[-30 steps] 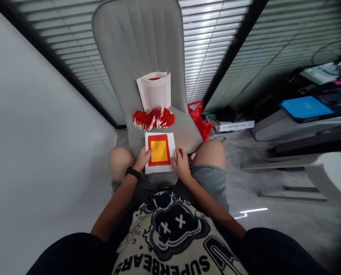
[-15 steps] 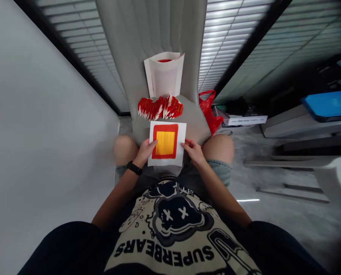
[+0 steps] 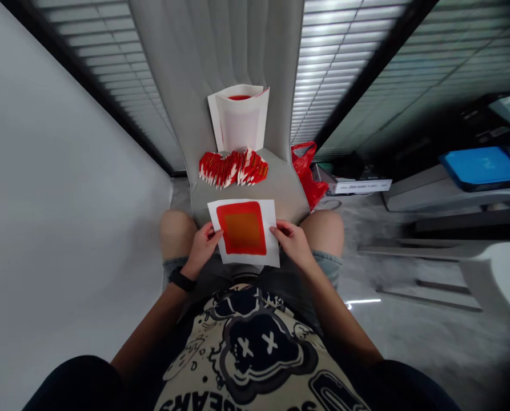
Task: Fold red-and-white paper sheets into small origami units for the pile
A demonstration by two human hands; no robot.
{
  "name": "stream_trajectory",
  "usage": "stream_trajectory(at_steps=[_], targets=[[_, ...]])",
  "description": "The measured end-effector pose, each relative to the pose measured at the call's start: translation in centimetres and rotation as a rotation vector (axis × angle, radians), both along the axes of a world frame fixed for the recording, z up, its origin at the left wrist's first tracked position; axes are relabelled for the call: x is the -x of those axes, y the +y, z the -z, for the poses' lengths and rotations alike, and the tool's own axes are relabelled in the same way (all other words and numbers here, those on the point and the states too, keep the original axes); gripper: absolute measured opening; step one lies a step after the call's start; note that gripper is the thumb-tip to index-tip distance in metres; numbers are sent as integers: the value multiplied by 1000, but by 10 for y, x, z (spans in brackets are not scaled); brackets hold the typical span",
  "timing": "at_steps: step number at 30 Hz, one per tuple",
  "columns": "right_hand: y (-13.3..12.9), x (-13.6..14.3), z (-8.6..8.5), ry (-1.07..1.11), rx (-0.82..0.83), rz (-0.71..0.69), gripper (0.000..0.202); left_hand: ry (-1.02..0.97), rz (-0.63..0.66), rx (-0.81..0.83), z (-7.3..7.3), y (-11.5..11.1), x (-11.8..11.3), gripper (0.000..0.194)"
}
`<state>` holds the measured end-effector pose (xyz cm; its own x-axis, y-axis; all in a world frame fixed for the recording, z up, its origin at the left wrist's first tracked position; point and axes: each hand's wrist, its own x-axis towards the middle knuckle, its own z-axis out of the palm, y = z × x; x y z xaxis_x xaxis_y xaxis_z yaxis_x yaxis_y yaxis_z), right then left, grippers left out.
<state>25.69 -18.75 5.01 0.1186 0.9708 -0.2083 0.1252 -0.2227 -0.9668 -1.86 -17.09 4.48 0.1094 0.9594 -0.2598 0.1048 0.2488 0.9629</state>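
I hold a white paper sheet [image 3: 244, 232] printed with a red square around a dull orange centre, just above my knees at the front edge of a grey chair seat [image 3: 280, 191]. My left hand [image 3: 203, 246] pinches the sheet's left edge; a black watch sits on that wrist. My right hand [image 3: 293, 241] grips the right edge. Beyond the sheet, a row of several folded red-and-white paper pieces [image 3: 232, 167] lies across the seat. Behind them an open white packet [image 3: 239, 120] with red inside leans against the chair back.
A red plastic bag [image 3: 308, 177] hangs off the seat's right side. A white wall [image 3: 57, 188] runs along the left. To the right are a flat box [image 3: 354, 185] on the floor, low shelves, and a blue item [image 3: 484, 165]. Window blinds fill the background.
The sheet came up off the seat toward me and now tilts, its centre looking darker. My right hand moved from resting beside it to gripping its right edge.
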Motion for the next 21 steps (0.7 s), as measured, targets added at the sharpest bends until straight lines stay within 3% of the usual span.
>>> stream_trajectory(at_steps=[4, 7, 9, 11, 13, 15, 19, 21], targets=[[26, -3, -20, 0, -114, 37, 24, 102, -53, -164, -24, 31, 2, 33], [46, -12, -50, -16, -306, 14, 17, 129, -30, -455, -54, 53, 6, 26], [52, -19, -66, -43, -392, -25, 13, 131, -24, -579, -70, 60, 8, 21], [55, -25, -72, -74, -418, -40, 11, 145, -47, -634, -76, 63, 6, 14], [54, -28, -65, -88, -399, -13, 11, 167, -26, -668, -69, 64, 4, 10], [50, -25, -46, -48, -330, 62, 15, 209, 45, -622, -50, 62, 5, 12], [34, -8, 9, 175, 38, 172, 35, 267, 108, -386, -2, 48, 10, 20], [25, -1, 32, 244, 186, 209, 42, 208, 64, -206, 14, 36, 7, 23]])
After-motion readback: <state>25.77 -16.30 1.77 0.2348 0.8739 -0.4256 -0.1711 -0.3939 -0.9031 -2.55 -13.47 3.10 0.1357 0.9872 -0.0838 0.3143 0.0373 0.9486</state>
